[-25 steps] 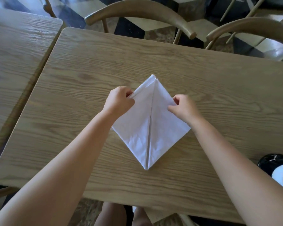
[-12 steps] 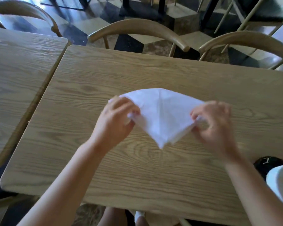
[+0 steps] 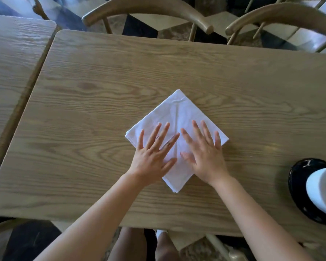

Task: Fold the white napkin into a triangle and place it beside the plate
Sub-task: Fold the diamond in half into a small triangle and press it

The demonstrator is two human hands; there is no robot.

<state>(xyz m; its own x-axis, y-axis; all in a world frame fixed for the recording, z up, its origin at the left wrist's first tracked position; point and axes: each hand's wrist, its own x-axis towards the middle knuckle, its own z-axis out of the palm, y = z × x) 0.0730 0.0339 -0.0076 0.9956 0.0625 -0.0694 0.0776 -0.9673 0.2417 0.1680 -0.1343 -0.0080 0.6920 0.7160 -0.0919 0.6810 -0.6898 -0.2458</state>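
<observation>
- White cloth napkin [image 3: 177, 117]: folded into a flat diamond on the light oak-grain wooden table [image 3: 102, 91], one corner pointing away from the person, one toward them; a centre crease runs between those two corners.
- Left hand [image 3: 152, 157]: open, palm down, fingers spread, pressing the napkin's left half; nothing is gripped.
- Right hand [image 3: 203, 155]: open and flat likewise, pressing the right half, just beside the left hand across the crease.
- Napkin relative to the hands: directly beneath both palms, its far corner beyond the fingertips, its near corner between the wrists.
- Black round plate [image 3: 301, 194]: well apart to the right of the right hand, at the table's near right, with a white object [image 3: 322, 189] on it, cut off by the frame edge.
- Judgement: the shape reads as a square diamond, not yet a triangle; a further fold appears due. The plate lies on the right hand's side, so that hand is nearer for placing.
</observation>
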